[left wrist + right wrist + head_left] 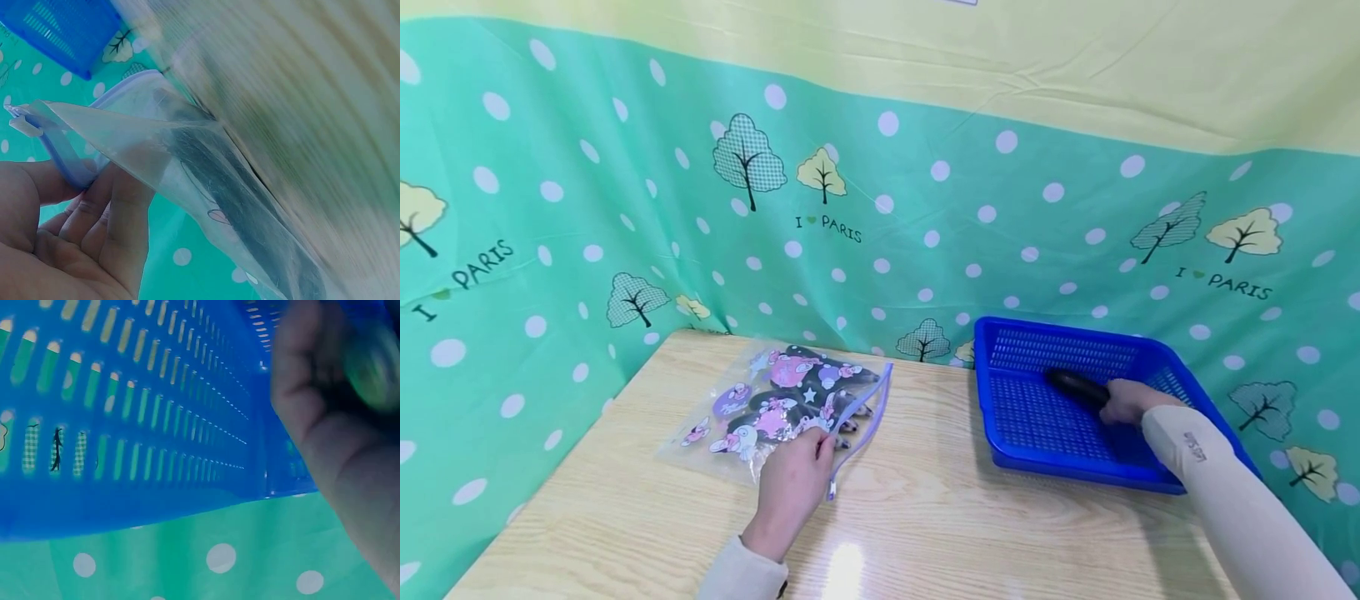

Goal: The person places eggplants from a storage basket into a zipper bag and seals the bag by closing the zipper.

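My left hand [795, 479] pinches the purple zip edge of a clear cartoon-printed zip bag [703, 421] lying on the table. Several long dark eggplants [850, 392] show through the plastic, partly covered by the print. In the left wrist view, thumb and fingers hold the zip strip [59, 156] and the bag's mouth gapes. Over at the right, my right hand [1126, 402] grips one end of a dark eggplant [1075, 385] inside the blue basket [1078, 477]. The right wrist view shows this hand [325, 419] blurred, with a greenish rounded end of the eggplant [375, 365] beside the fingers.
The basket has slotted walls [144, 425] and stands at the back right of the wooden table [917, 517]. A green dotted curtain [880, 250] hangs directly behind the table and along its left side.
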`<state>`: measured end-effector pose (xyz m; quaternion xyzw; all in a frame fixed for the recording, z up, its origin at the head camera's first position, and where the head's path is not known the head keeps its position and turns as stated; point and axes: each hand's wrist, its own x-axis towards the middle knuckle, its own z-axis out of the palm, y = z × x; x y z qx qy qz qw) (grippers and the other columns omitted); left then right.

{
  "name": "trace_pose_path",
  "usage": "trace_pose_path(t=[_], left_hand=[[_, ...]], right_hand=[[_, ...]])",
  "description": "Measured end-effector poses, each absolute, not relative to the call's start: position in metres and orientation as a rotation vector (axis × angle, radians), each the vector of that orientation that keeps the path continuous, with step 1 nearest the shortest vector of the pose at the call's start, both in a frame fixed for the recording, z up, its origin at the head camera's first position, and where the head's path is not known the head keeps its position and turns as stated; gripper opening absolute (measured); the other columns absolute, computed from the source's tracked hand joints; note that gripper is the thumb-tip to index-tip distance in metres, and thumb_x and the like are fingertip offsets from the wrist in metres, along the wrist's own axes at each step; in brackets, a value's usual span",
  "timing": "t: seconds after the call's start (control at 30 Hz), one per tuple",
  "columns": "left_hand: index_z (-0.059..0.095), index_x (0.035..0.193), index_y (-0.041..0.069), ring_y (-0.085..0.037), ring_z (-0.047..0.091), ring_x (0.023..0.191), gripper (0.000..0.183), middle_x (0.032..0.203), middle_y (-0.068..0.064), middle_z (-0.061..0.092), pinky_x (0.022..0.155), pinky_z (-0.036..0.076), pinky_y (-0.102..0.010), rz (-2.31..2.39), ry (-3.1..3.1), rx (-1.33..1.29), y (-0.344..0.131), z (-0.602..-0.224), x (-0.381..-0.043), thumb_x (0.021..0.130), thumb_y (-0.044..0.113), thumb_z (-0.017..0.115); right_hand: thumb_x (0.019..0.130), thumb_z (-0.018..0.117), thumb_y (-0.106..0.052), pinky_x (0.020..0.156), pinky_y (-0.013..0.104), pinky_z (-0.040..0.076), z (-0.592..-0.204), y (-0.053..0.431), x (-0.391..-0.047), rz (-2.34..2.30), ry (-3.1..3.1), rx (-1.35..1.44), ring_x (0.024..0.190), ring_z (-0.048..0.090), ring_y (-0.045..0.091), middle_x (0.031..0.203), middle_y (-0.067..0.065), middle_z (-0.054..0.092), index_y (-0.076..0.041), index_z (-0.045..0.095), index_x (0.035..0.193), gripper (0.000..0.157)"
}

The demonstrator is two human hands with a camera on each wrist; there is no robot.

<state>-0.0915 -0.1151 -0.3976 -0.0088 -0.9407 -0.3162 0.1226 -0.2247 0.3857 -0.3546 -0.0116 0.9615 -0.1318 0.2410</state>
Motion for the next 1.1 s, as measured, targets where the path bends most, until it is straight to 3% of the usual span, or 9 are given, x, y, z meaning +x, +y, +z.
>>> trace_pose_path(t=[0.03,0.13,0.27,0.37,0.47,0.6,0.7,0.87,1.1], left_hand=[[0.069,0.08,0.012,-0.013,0.044,0.049,0.016,0.061,0.004,0.055,0.045,0.038,-0.033,-0.924,-2.742,-0.029,-0.115,-0.398,-0.091,0.096,0.015,0.067],[0.068,0.08,0.012,-0.014,0.044,0.05,0.017,0.062,0.003,0.057,0.045,0.039,-0.034,-0.923,-2.733,-0.039,-0.116,-0.398,-0.091,0.097,0.015,0.067],[0.068,0.081,0.011,-0.014,0.044,0.05,0.016,0.062,0.002,0.057,0.045,0.039,-0.034,-0.925,-2.729,-0.046,-0.117,-0.397,-0.091,0.097,0.015,0.066],[0.068,0.082,0.011,-0.013,0.044,0.049,0.017,0.061,0.003,0.056,0.045,0.039,-0.033,-0.938,-2.744,-0.036,-0.117,-0.397,-0.091,0.098,0.016,0.065],[0.068,0.083,0.011,-0.013,0.044,0.048,0.017,0.059,0.004,0.054,0.045,0.038,-0.031,-0.95,-2.76,-0.027,-0.117,-0.397,-0.091,0.098,0.017,0.065],[0.068,0.083,0.01,-0.012,0.044,0.048,0.017,0.059,0.004,0.054,0.045,0.038,-0.031,-0.947,-2.756,-0.041,-0.116,-0.398,-0.091,0.098,0.016,0.065],[0.069,0.083,0.01,-0.012,0.044,0.049,0.016,0.061,0.003,0.055,0.045,0.038,-0.032,-0.944,-2.737,-0.055,-0.116,-0.398,-0.091,0.098,0.015,0.065],[0.069,0.084,0.01,-0.012,0.044,0.049,0.015,0.061,0.003,0.055,0.045,0.038,-0.032,-0.949,-2.731,-0.071,-0.115,-0.397,-0.091,0.098,0.014,0.065],[0.069,0.084,0.011,-0.012,0.044,0.05,0.014,0.063,0.002,0.058,0.045,0.038,-0.033,-0.939,-2.72,-0.064,-0.117,-0.397,-0.091,0.097,0.014,0.066]], right_hand=[[0.091,0.067,-0.013,0.084,0.056,0.051,-0.354,0.385,-0.225,-0.346,2.656,-0.052,0.1,0.057,0.05,0.108,0.038,0.056,0.021,0.046,0.124,0.052],[0.098,0.065,-0.033,0.099,0.066,0.039,-0.352,0.38,-0.226,-0.288,2.719,-0.118,0.122,0.042,0.062,0.133,0.047,0.042,0.024,0.033,0.139,0.078],[0.099,0.061,-0.042,0.1,0.068,0.037,-0.348,0.369,-0.225,-0.28,2.767,-0.158,0.126,0.037,0.063,0.139,0.048,0.036,0.024,0.028,0.142,0.085],[0.096,0.063,-0.03,0.092,0.063,0.045,-0.345,0.36,-0.226,-0.374,2.785,-0.172,0.118,0.048,0.059,0.131,0.046,0.045,0.023,0.03,0.137,0.074],[0.093,0.061,-0.018,0.071,0.051,0.051,-0.342,0.351,-0.227,-0.555,2.754,-0.172,0.084,0.06,0.043,0.099,0.033,0.056,0.016,0.033,0.126,0.055],[0.096,0.057,-0.015,0.051,0.04,0.044,-0.336,0.34,-0.228,-0.806,2.707,-0.158,0.052,0.041,0.02,0.069,0.007,0.046,0.005,0.034,0.119,0.037],[0.101,0.057,-0.022,0.051,0.045,0.049,-0.333,0.331,-0.229,-0.934,2.705,-0.156,0.048,0.044,0.02,0.071,0.011,0.055,0.006,0.038,0.126,0.041],[0.102,0.06,-0.037,0.061,0.049,0.056,-0.329,0.318,-0.23,-1.015,2.692,-0.136,0.056,0.054,0.024,0.091,0.022,0.067,0.005,0.045,0.134,0.055],[0.101,0.06,-0.033,0.062,0.044,0.059,-0.323,0.303,-0.235,-0.918,2.615,-0.152,0.062,0.061,0.026,0.095,0.021,0.07,0.013,0.045,0.14,0.062]])
